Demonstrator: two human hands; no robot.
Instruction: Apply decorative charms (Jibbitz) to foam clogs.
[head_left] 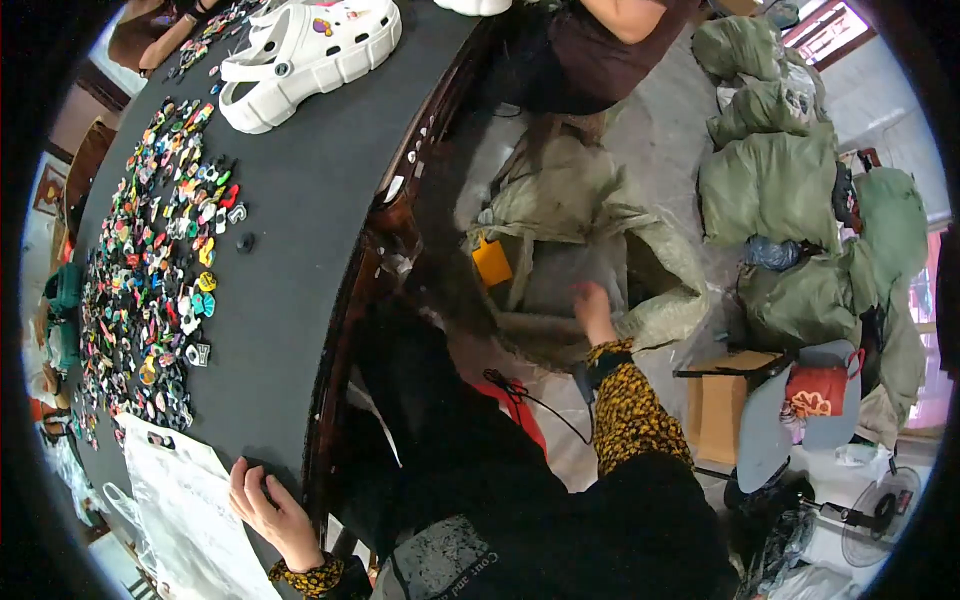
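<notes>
My left hand point(268, 508) rests on the dark table top near its edge, fingers apart and slightly bent, with nothing in it. Beside it lies a white plastic bag point(185, 500) with a punched handle. My right hand point(594, 308) reaches down at the mouth of an open green woven sack point(665, 255) on the floor. Something greyish, perhaps clear plastic point(570, 275), shows inside the sack. The right fingers are foreshortened, so I cannot make out whether they grip anything. An orange tag point(491, 262) hangs at the sack's left rim.
Many small colourful shoe charms point(150, 290) lie spread along the table point(290, 270). A large white clog point(310, 60) stands at the far end. Another person point(600, 50) is beyond the sack. Full green sacks point(770, 190), a grey chair point(765, 425) and a fan point(880, 512) are at right.
</notes>
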